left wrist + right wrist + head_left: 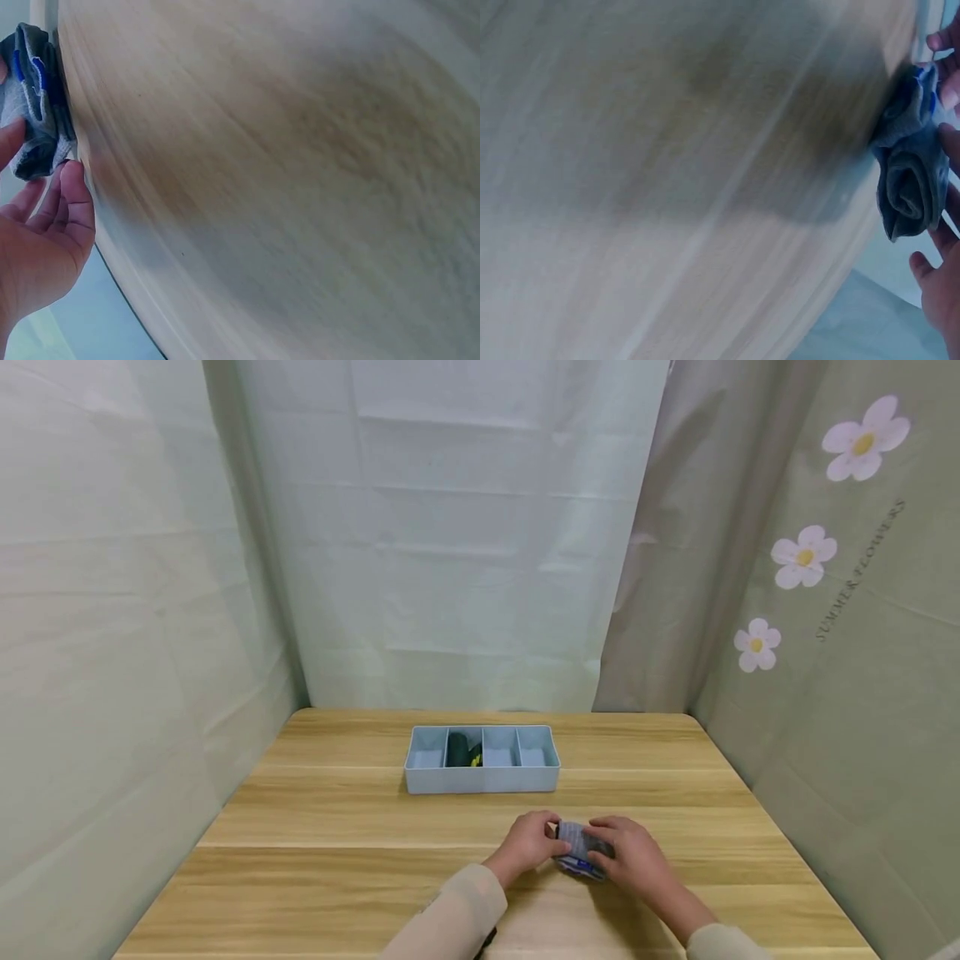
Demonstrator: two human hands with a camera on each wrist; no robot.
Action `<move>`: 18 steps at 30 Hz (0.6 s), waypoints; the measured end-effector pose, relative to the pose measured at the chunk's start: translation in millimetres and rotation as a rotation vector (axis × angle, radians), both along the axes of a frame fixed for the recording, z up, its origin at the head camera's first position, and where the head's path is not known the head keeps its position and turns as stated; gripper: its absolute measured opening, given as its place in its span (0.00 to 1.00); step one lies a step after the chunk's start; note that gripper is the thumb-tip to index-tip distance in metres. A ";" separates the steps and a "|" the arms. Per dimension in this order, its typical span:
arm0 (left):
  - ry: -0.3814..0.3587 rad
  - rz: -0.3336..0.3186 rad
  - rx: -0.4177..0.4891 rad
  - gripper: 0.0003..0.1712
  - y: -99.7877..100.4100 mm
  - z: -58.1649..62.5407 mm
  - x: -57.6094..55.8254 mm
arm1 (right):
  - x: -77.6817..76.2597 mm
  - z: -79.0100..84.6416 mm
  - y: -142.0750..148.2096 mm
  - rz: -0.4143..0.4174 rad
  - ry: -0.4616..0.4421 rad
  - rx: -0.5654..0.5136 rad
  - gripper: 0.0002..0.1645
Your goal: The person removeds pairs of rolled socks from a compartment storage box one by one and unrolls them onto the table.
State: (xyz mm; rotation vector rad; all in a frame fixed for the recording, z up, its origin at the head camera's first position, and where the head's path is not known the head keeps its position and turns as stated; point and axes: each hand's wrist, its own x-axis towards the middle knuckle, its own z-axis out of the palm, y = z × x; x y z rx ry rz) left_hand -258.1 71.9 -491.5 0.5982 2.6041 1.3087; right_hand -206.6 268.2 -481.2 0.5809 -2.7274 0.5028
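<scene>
A rolled grey sock (573, 837) with blue markings lies between both hands, low over the front right of the table. At its left end, my left hand (529, 840) pinches it with thumb and fingers. My right hand (632, 853) grips the other end, its fingers spread along the top. The left wrist view shows the sock (34, 105) with the left fingertips at its lower end. Coiled layers of the roll (911, 184) show in the right wrist view, partly covered by fingers.
Behind the hands stands a light blue box (482, 781) with several compartments. A dark green roll (457, 749) and a black-and-yellow item (476, 755) sit in its second compartment from the left. Pale curtains (465, 543) enclose the wooden table (315, 827).
</scene>
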 end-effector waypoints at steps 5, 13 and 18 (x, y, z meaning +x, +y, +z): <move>-0.034 0.006 0.011 0.24 -2.1 -0.4 0.9 | 2.4 -2.0 -1.0 -0.015 0.008 0.012 0.21; 0.033 -0.024 0.011 0.25 -9.8 0.5 2.2 | -8.2 -11.7 8.4 -0.014 -0.098 -0.062 0.20; 0.097 -0.103 -0.007 0.20 -16.1 2.2 4.9 | -15.4 -13.8 12.9 0.020 -0.135 -0.109 0.18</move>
